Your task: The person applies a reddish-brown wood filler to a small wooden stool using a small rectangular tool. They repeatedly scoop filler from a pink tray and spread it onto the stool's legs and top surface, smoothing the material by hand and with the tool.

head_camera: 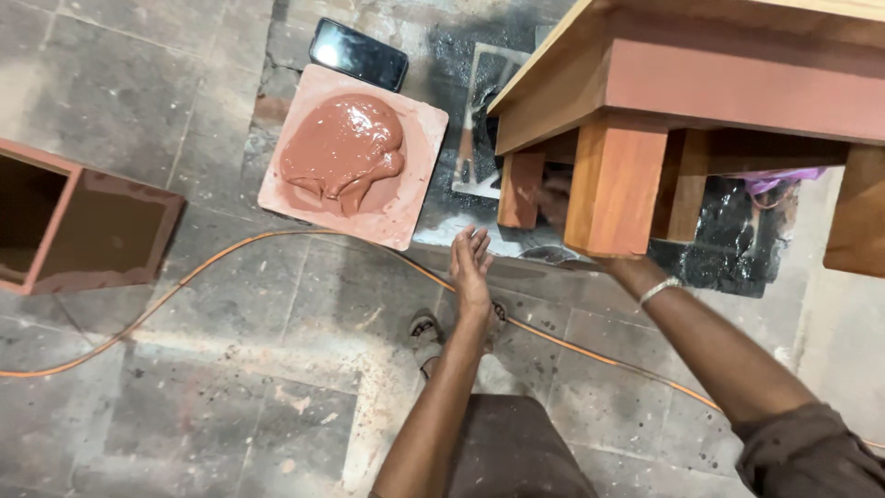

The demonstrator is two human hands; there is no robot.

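A person's left hand [471, 263] is hovering flat, fingers open and empty. Beyond its fingertips, to the left, is lying a square tile [417, 166] of wet reddish-brown paste [343, 148]. The right hand [555, 198] is reaching behind a wooden table leg [613, 189]; its grip cannot be made out.

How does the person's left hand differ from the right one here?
The left hand is open and empty, fingers straight, in plain view above the floor. The right hand reaches under the wooden stool, behind its front leg, mostly hidden. Only the right wrist wears a bangle. Both arms are bare.
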